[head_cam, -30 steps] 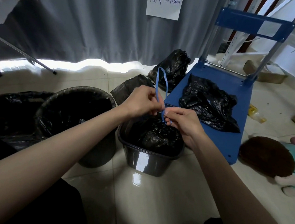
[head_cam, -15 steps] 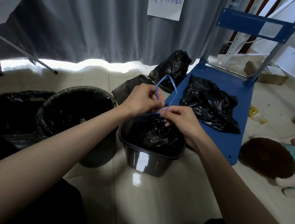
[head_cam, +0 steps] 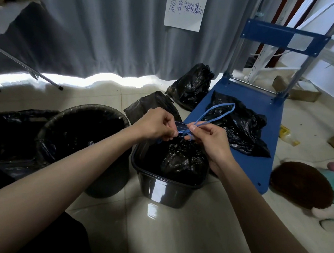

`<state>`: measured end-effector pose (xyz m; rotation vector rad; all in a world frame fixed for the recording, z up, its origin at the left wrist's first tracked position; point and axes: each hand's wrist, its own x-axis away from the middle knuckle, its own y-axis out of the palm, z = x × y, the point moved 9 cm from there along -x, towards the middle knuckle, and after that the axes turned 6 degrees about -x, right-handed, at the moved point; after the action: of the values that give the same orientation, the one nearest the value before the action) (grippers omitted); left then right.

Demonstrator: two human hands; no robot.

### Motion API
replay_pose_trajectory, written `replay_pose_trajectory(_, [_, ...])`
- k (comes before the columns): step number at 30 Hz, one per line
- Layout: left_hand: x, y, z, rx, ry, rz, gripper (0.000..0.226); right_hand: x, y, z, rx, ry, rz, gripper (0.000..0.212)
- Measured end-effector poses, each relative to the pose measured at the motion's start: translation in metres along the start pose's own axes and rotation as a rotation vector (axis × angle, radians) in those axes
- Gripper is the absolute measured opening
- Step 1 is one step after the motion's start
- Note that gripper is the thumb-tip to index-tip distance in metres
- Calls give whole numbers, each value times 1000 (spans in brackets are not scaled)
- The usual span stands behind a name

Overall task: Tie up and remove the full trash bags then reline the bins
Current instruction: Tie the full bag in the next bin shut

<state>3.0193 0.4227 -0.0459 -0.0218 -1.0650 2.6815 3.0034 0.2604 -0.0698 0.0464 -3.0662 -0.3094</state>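
A full black trash bag (head_cam: 179, 159) sits in a glossy dark rectangular bin (head_cam: 164, 192) on the tiled floor. Its blue drawstring (head_cam: 217, 114) loops up and to the right above the bag's gathered neck. My left hand (head_cam: 156, 125) pinches the string's strands just left of the neck. My right hand (head_cam: 207, 138) pinches the string at the base of the loop, fingers curled. A round black bin (head_cam: 80, 139) lined with a black bag stands to the left.
A blue platform cart (head_cam: 246, 153) lies right of the bins with a loose black bag (head_cam: 240, 126) on it. Two filled black bags (head_cam: 192, 84) lean by the grey curtain. A plush toy (head_cam: 308, 187) lies at right; another black bag (head_cam: 3, 138) sits far left.
The blue loop swung from upright above my left hand over to the right, now stretched out across the cart. Both hands stayed at the bag's neck.
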Motion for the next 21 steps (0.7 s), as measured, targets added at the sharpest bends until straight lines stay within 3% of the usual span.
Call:
replay_pose_trajectory(3, [1, 2, -7, -19, -41, -60, 6, 0, -2, 5, 8, 29, 2, 17])
replay_pose_trajectory(8, [4, 6, 9, -5, 61, -26, 17, 0, 5, 2, 39, 0, -40, 8])
replay_pose_trajectory(13, [6, 22, 9, 108, 40, -81, 7, 1, 8, -1, 119, -45, -48, 14])
replay_pose_trajectory(21, [4, 28, 6, 120, 13, 6, 17, 2, 1, -2, 209, -77, 28, 16])
